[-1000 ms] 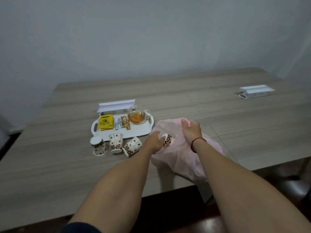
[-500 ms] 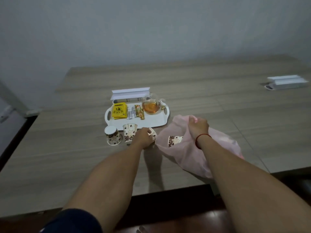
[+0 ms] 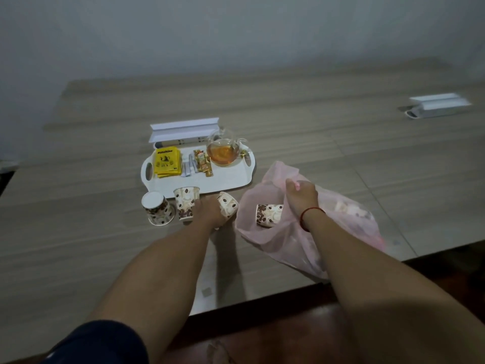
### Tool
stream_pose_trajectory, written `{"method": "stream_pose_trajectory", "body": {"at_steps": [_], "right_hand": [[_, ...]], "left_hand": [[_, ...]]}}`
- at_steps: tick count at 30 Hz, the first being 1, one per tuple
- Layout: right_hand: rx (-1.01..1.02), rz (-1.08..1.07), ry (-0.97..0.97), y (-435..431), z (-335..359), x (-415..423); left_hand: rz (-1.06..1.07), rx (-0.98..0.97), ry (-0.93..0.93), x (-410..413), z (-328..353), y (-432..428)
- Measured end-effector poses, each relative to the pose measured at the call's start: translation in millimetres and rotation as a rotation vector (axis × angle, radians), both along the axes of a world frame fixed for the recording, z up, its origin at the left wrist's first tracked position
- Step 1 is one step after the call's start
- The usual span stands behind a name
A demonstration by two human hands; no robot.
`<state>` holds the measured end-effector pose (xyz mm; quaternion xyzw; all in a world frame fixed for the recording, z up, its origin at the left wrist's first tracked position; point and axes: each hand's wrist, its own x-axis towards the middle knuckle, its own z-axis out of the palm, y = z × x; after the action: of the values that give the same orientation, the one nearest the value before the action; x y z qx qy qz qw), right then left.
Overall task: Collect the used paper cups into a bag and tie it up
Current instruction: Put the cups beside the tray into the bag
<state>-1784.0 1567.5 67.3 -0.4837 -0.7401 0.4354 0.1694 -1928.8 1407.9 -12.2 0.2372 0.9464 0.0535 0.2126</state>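
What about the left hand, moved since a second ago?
Yes: left hand went left, from the pink bag's mouth to the tipped cup by the white tray.

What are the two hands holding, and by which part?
The right hand pinches the pink bag by its open rim; the left hand grips the tipped cup round its side.

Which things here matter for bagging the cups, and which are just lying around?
Job: pink bag held by the right hand, cup in bag, tipped cup at the left hand, upright cup, upside-down cup.
Lying about: tray, teapot, yellow packets, white box behind tray, far white box.
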Motion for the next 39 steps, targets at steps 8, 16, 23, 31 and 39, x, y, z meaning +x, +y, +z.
{"method": "stream_pose_trajectory", "body": {"at_steps": [8,16,23,31,39], "right_hand": [[-0.034,-0.006,0.027,-2.4,3.4,4.0],[-0.039,-0.011,0.113,-2.1,24.2,3.5],[-0.076,-0.022,0.129,2.6,25.3,13.3],[-0.092,-0.005,0.132,7.1,19.6,19.1],[-0.075,-0.016,0.126,9.8,26.6,21.8]], "left_hand": [[0.328,0.612,-0.078,11.8,34.7,15.8],[0.202,0.638,-0.651,70.5,56.8,57.7],[0.088,0.365,-0.328,75.9,38.4,56.3],[0.668,0.485,-0.527,58.8,20.6,52.7],[0.723,0.699,-0.688,56.4,47.9,63.8]]}}
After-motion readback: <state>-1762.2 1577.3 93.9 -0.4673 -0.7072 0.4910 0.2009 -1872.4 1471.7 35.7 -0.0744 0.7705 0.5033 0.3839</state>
